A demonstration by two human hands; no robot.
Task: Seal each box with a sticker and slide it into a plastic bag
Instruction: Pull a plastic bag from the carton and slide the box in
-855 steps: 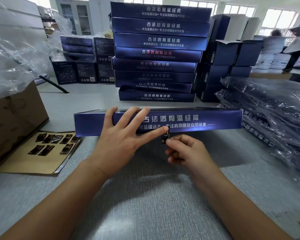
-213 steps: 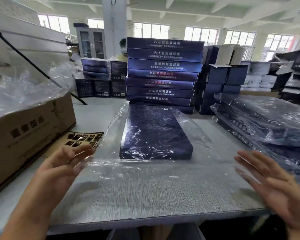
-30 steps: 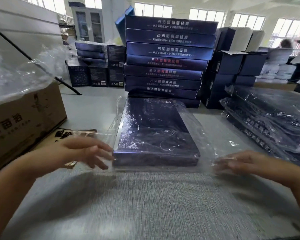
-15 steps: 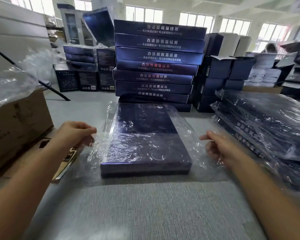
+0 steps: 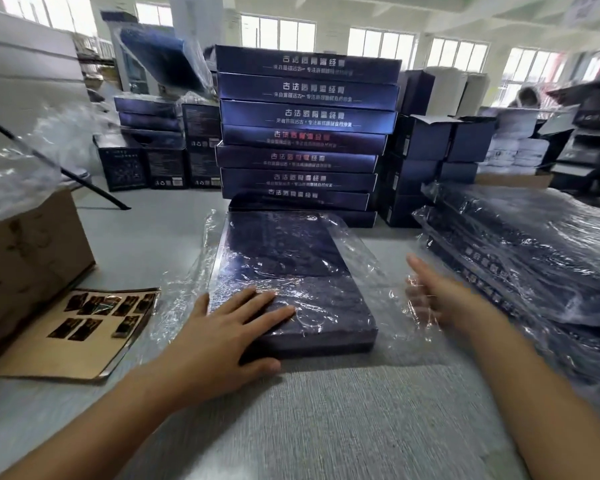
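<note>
Left hand (image 5: 222, 337) now flat on box (image 5: 291, 258); right hand (image 5: 440, 292) seemingly free.

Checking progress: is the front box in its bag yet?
In: the plastic bag covers the box and spills past both sides.

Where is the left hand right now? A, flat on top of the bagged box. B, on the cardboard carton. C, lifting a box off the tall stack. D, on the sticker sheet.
A: the left hand lies flat, fingers straight, on the bagged box; the sticker sheet sits apart to its left.
</note>
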